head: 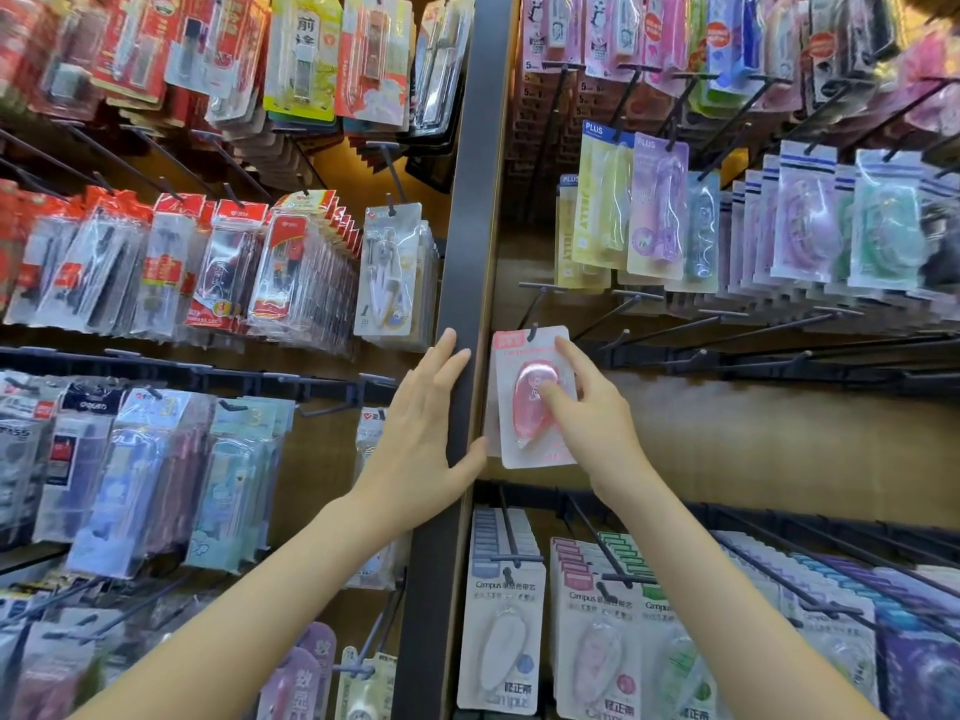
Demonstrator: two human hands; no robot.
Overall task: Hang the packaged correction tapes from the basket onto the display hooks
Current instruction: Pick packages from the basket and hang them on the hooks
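A pink packaged correction tape (524, 407) hangs on the leftmost display hook (532, 332) of the middle right row, with the hook tip through its top hole. My right hand (592, 423) touches the front of the pack, thumb on the pink bubble and index finger near its upper right corner. My left hand (423, 433) lies flat with straight fingers on the dark upright post (467, 241), its thumb near the pack's lower left edge. The basket is out of view.
Several bare hooks (727, 330) run to the right of the pink pack. Below hang rows of Campus correction tapes (506, 631). Above are pastel tape packs (657, 210). Left of the post, hooks are crowded with pen and compass packs (392, 267).
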